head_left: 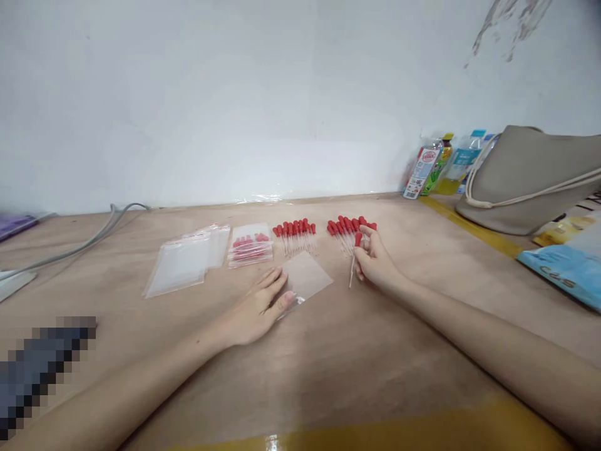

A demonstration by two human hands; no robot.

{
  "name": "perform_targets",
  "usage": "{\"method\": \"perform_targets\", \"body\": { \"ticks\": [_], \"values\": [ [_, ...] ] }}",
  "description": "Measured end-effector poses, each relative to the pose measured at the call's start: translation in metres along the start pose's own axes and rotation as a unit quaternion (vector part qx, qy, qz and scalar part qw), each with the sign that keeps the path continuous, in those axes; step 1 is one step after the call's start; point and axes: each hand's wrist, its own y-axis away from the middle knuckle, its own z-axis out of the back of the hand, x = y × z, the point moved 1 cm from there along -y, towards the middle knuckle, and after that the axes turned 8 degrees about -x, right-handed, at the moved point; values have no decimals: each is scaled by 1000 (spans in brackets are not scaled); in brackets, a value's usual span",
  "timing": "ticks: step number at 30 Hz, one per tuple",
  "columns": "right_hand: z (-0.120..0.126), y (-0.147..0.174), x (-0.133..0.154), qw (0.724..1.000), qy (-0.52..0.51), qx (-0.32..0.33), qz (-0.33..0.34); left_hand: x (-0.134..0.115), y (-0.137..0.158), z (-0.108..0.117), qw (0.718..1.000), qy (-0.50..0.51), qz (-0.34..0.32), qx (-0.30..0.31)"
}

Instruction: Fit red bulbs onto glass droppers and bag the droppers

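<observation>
My left hand (263, 304) lies on the near left part of a clear zip bag (307, 275), its fingers stretched out and somewhat apart. Between the fingertips of my right hand (373, 260) is a glass dropper (357, 241) with a red rubber bulb, its thin tip pointing down. Just behind that hand lies a group of red-bulbed droppers (345, 225). A second row of droppers (295, 228) rests behind the clear bag. Left of that row, filled bags (250, 247) with red bulbs inside are stacked. Flat zip bags (183, 263) lie further left.
A grey cable (101, 232) runs along the left side. Drink bottles (455, 166) and a carton (421, 172) stand by the wall at the back right. A grey bag (526, 181) and a blue packet (563, 269) occupy the right. A pixelated dark object (37, 369) is at lower left.
</observation>
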Motion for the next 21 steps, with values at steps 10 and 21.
{"method": "perform_targets", "body": {
  "ticks": [10, 21],
  "values": [
    [-2, 5, -1, 998, -46, -7, -50, 25, -22, 27, 937, -87, -337, 10],
    [-3, 3, -5, 996, -72, -17, -54, -22, -18, 32, 953, -57, -297, -17]
  ]
}}
